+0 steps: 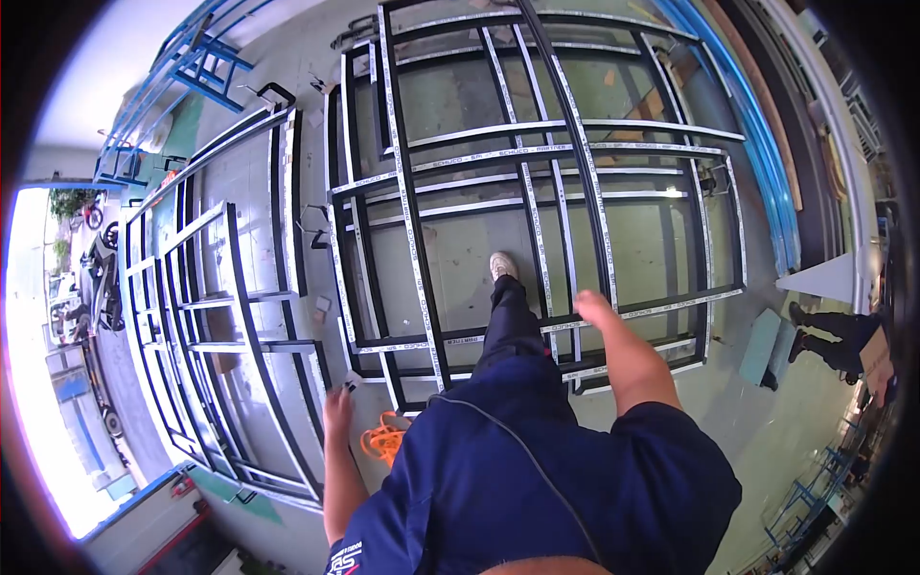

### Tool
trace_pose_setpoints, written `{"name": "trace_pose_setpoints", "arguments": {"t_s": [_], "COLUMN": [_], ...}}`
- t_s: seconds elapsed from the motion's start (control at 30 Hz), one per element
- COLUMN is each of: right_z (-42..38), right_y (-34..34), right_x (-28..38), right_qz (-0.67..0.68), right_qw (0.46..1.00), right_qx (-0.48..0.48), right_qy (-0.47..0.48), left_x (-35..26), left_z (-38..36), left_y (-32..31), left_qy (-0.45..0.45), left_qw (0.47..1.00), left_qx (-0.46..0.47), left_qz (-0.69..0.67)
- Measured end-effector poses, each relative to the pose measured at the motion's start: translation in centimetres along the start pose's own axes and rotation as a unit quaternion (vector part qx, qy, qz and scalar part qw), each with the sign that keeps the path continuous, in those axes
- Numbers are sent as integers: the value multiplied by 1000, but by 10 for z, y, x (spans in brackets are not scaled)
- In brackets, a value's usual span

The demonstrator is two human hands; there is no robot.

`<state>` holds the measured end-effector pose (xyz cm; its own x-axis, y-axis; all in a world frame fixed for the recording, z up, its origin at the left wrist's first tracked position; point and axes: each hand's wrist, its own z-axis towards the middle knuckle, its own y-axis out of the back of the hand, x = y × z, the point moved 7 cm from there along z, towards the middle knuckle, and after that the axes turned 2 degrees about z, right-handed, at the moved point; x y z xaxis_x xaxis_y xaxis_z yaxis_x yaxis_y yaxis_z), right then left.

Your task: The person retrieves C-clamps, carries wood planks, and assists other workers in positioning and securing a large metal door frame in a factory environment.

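My left hand (337, 407) hangs at the left, its fingers closed. A small pale and dark piece (353, 382) shows at its fingertips; what it is I cannot make out. My right hand (592, 308) is curled closed above the near bars of a large stack of black window frames (412, 244) with printed white protective tape. Whether it holds or touches anything is hidden. One of my feet, in a light shoe (501, 265), stands inside a frame opening. An orange strap (383, 439) lies bunched on the floor near my left forearm.
Another set of black frames (244, 316) stands to the left. Blue metal racks (206, 72) are at the upper left, long blue bars (738, 115) along the right. A person (839, 340) stands at the far right beside a grey-blue box (769, 347).
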<state>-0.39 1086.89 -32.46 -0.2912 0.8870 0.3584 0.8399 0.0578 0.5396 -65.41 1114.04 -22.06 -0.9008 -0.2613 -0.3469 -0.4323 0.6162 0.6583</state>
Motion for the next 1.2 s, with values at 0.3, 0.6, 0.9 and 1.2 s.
{"name": "trace_pose_setpoints", "arguments": {"t_s": [0.3,0.6,0.9,1.2], "right_z": [51,42,5,111], "right_y": [172,104,119,142], "right_x": [102,-70,-51,58], "right_qz": [379,222,401,321], "right_qw": [917,968,893,931], "right_qx": [-95,21,-115,-105], "right_qy": [76,-119,-169,-138], "left_x": [-480,-154,-234,-528], "left_z": [18,153,195,347], "left_y": [54,-59,-100,52], "left_qy": [-324,-5,-390,-87], "left_qw": [945,991,765,992], "left_qx": [8,105,260,27], "left_qz": [-55,80,442,-84]}}
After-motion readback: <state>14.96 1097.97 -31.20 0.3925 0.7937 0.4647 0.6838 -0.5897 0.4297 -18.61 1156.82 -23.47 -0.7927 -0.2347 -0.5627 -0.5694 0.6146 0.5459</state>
